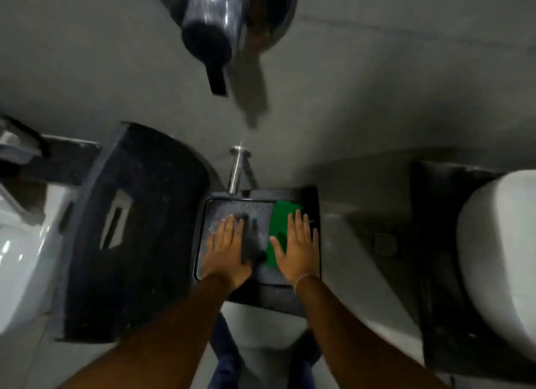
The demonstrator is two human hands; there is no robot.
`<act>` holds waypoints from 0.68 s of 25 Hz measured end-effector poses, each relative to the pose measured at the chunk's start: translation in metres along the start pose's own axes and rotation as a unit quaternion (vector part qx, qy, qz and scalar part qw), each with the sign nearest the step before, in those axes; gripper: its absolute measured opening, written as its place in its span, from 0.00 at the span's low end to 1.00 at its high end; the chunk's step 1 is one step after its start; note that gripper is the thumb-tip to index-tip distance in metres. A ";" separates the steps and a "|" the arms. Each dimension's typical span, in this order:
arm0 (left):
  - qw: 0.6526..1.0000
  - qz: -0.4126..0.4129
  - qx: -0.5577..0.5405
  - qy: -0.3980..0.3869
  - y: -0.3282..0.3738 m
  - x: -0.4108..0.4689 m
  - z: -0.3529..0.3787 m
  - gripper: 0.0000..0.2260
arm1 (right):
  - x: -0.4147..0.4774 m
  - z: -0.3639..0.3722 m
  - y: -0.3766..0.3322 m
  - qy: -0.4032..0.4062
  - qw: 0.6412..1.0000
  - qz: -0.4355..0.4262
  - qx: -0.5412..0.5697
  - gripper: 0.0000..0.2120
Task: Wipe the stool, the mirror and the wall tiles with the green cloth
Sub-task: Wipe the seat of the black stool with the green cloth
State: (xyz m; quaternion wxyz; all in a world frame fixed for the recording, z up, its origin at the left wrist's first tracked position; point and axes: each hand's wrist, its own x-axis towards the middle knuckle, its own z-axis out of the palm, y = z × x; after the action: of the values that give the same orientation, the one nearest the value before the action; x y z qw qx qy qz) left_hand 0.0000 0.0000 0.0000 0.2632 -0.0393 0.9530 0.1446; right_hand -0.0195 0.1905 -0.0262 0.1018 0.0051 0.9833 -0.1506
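Green cloth (pixel 280 229) lies flat on the right half of the dark stool (pixel 314 214) seat, pinned under the right hand (pixel 295 248), whose grip is released, fingers spread. Left hand (pixel 227 249) rests flat on the stool's left half, grip released, touching no cloth; a metal pipe (pixel 236 169) stands just behind the stool

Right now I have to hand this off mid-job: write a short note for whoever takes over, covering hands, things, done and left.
Left hand: flat and open on the stool top, holding nothing.
Right hand: flat, fingers spread, pressing the cloth onto the right side of the stool top.
Stool stands on the floor against the tiled wall, between a larger dark stool on the left and a white fixture on the right.
Done: stool wipe looks under way; how much is covered cannot be told.
Left: finish the stool, then the mirror (not clearly in view) and the wall tiles.
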 end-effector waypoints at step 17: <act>0.994 0.073 0.073 -0.017 -0.014 0.010 0.021 0.46 | 0.042 0.049 0.015 -0.014 0.943 0.181 0.278 0.23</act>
State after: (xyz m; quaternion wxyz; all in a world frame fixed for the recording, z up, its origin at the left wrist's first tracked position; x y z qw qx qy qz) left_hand 0.0039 -0.0076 -0.0256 0.2699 0.0526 0.9569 0.0940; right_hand -0.0504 0.1898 -0.0848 0.1360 0.2089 0.8832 -0.3972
